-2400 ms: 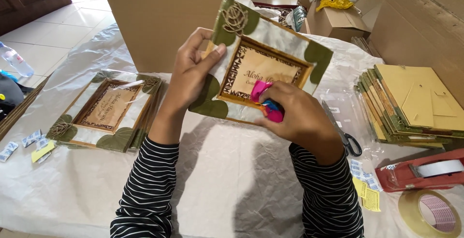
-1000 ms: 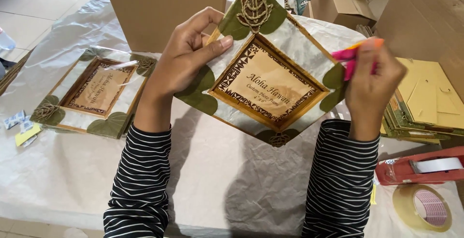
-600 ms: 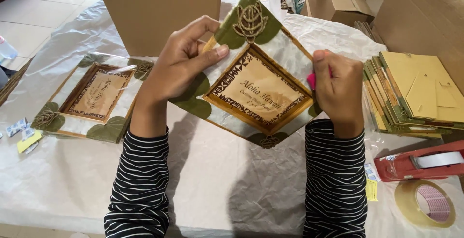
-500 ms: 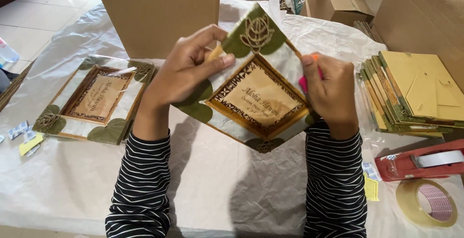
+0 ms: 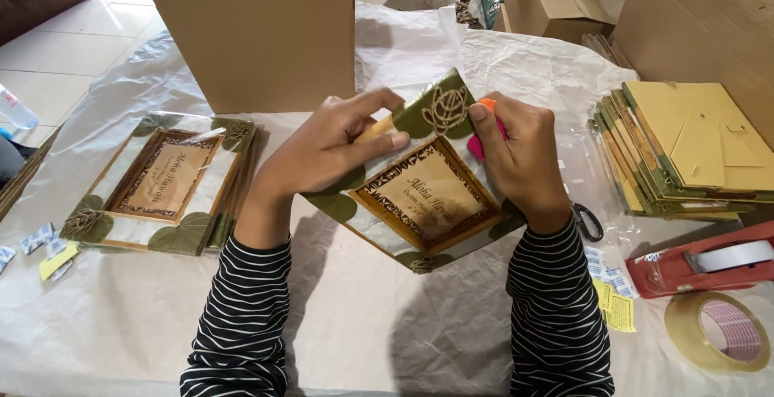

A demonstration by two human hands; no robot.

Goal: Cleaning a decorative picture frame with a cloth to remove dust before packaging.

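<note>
I hold a decorated picture frame (image 5: 427, 195) with green leaf corners, a brown patterned border and a twine rose at its top, tilted above the table. My left hand (image 5: 330, 143) grips its upper left edge, thumb on the front. At the frame's upper right edge, my right hand (image 5: 516, 155) is closed on a small pink and orange tool (image 5: 482, 127) that is mostly hidden in the fingers. Both sleeves are black with white stripes.
A stack of similar frames (image 5: 161, 183) lies at the left. Backing boards (image 5: 685, 147) are piled at the right, with scissors (image 5: 588, 221), a red tape dispenser (image 5: 709, 258), a tape roll (image 5: 721, 331) and small packets (image 5: 609, 272). A large cardboard box (image 5: 258, 30) stands behind. White plastic sheeting (image 5: 355, 324) covers the table.
My right hand came down from the raised position at the right and now rests against the frame's upper right edge. The frame has turned and tilted in my left hand.
</note>
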